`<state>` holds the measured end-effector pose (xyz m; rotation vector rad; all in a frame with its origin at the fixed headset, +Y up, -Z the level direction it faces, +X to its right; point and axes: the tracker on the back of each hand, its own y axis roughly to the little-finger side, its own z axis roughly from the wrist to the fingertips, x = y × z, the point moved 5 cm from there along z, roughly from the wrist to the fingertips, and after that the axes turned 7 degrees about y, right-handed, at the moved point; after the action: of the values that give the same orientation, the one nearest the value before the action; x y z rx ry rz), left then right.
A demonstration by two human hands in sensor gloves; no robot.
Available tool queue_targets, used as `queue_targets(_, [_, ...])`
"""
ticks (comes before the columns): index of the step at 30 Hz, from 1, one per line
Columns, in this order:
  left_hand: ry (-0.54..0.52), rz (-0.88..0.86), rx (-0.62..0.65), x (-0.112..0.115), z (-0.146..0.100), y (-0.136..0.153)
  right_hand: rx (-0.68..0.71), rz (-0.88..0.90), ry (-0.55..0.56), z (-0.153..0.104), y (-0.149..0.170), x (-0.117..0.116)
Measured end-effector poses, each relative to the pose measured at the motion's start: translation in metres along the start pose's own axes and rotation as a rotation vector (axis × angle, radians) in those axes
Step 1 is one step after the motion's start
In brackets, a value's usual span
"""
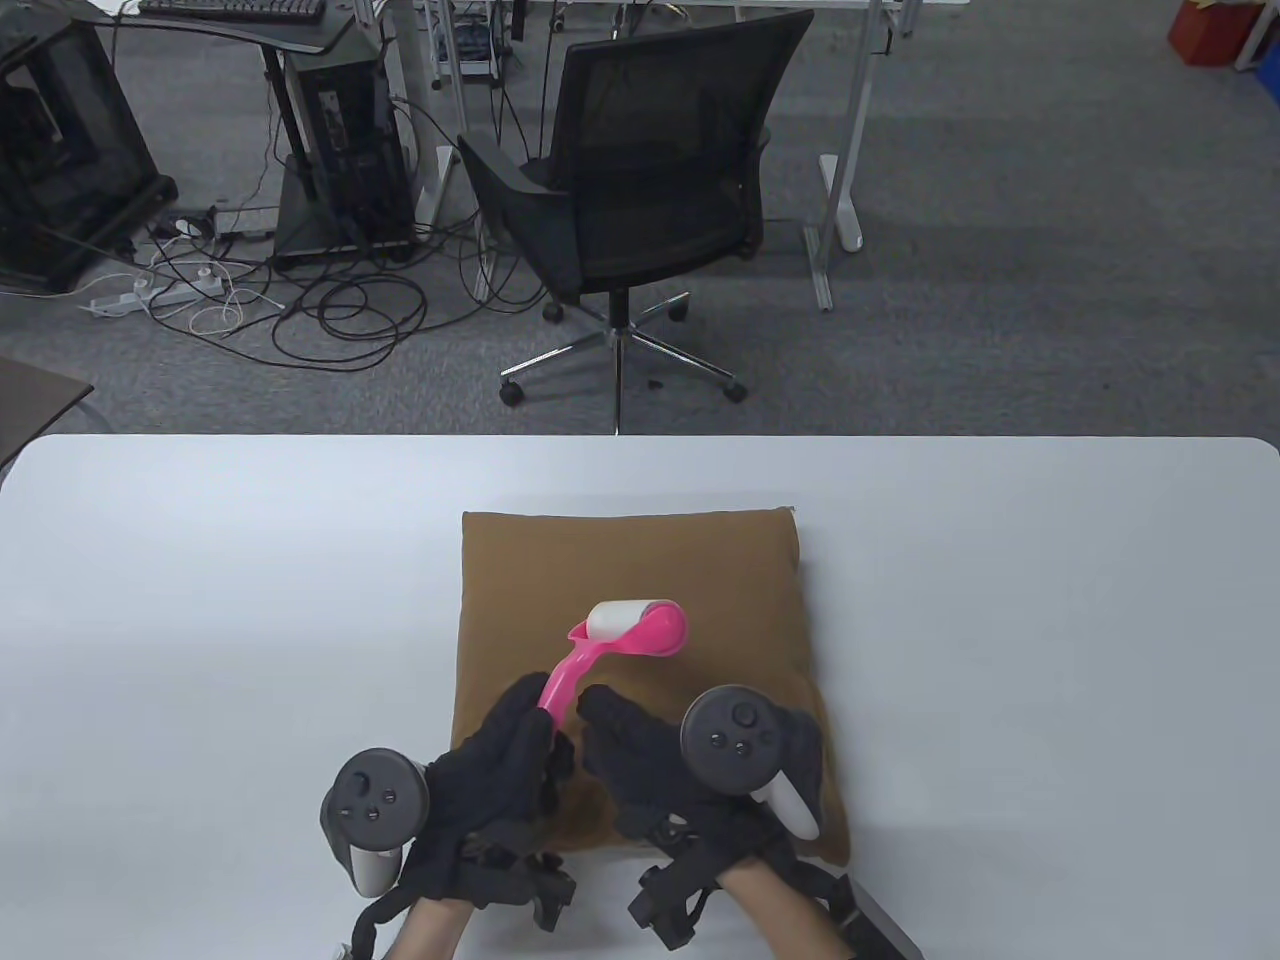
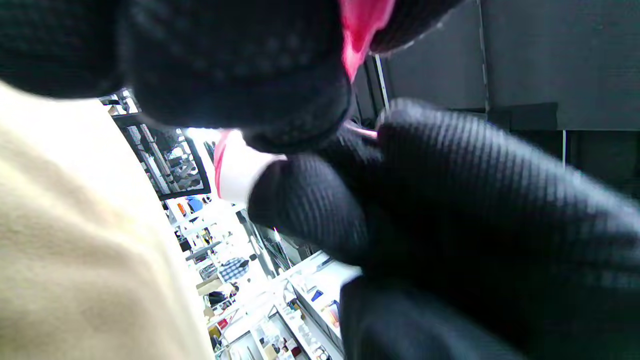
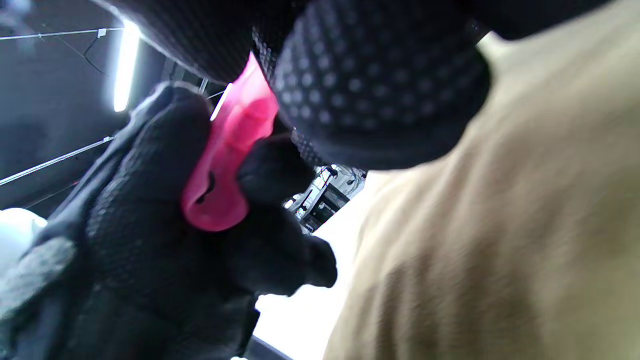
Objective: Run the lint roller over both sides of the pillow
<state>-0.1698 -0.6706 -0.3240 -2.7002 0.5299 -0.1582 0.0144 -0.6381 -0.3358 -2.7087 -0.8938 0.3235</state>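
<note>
Pillow [image 1: 640, 640] lies flat on the white desk [image 1: 200, 600], just in front of the person, brown and plump, with its near edge under both hands. On its top face rests the lint roller [image 1: 628, 635], whose white sticky drum sits about mid-pillow while the pink handle slants back toward the near left.

Left hand [image 1: 500, 770] has its grip clamped on the lower end of that handle — the right wrist view shows black gloved fingers [image 3: 150, 165] curled round the pink tip. Right hand [image 1: 650, 750] lies on the near right part of the pillow beside the handle; from the table view its fingers look laid out on the fabric rather than closed on anything, so its grip reads as apart, pressing the cushion still.

As for handling, the roller looks light and stiff, a plastic stick that should steer well when held low on the handle, as it is now. The pillow looks soft and yielding: it will likely dent under the drum and may creep across the smooth desk, so steadying it with a flat palm seems wise. For turning it over, an edge or corner would be the place to take hold — the filling gives too much in the middle
</note>
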Motion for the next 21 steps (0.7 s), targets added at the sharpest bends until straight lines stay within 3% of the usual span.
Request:
queue_targets(5, [0.002, 0.141, 0.057, 0.001, -0.001, -0.01, -0.03, 0.012, 0.021, 0.0, 0.001, 0.0])
queue_targets(8, [0.053, 0.065, 0.052, 0.007, -0.001, -0.009, -0.023, 0.066, 0.048, -0.002, 0.002, 0.008])
queue_targets(13, [0.197, -0.244, -0.016, 0.022, 0.003, 0.007, 0.015, -0.061, 0.1, -0.004, -0.005, 0.021])
queue_targets(21, [0.282, -0.176, 0.014, 0.032, 0.004, 0.001, -0.001, -0.075, 0.131, -0.003, 0.001, 0.027])
